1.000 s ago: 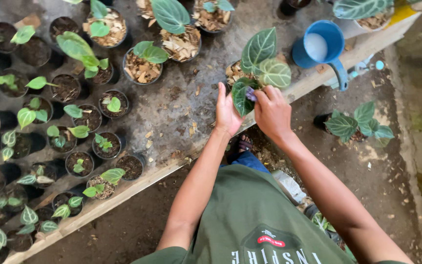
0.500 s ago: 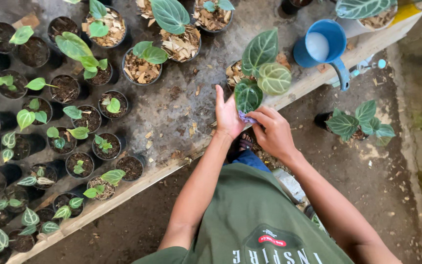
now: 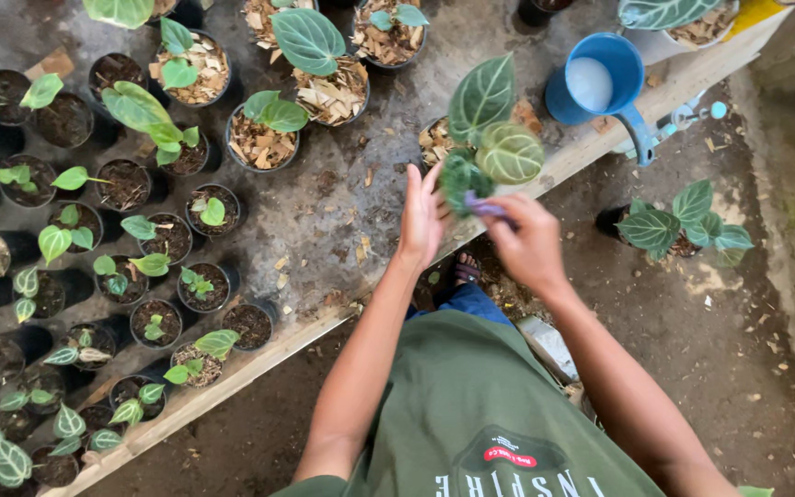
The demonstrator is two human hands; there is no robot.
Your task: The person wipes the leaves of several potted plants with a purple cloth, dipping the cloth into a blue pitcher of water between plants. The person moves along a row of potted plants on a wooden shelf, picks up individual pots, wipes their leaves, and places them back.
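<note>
Left hand (image 3: 422, 219): open, fingers spread and pointing up, flat behind a dark green leaf (image 3: 460, 179) of the veined plant (image 3: 494, 124); appears to touch that leaf, holds nothing closed

Right hand (image 3: 528, 241): pinched on a small purple item (image 3: 485, 208), pressed at the same dark leaf; kind of item cannot be told

Veined plant: three large leaves, one upright and dark, one pale and rounded, one low and curled between the hands; rooted in a pot (image 3: 436, 140) with bark chips, near the front edge of the worktop (image 3: 342, 212)

Blue scoop (image 3: 600, 78): on the worktop, right of the plant, handle pointing toward the edge, pale contents inside

Seedling pots (image 3: 154, 267): rows of small black pots, left part of the worktop, most with one or two green leaves

Bark-filled pots (image 3: 324, 78): back of the worktop, larger leaves

Potted plant on the ground (image 3: 678, 225): right of the worktop, well apart from both hands

Green shirt (image 3: 480, 414): bottom of view, below the arms
</note>
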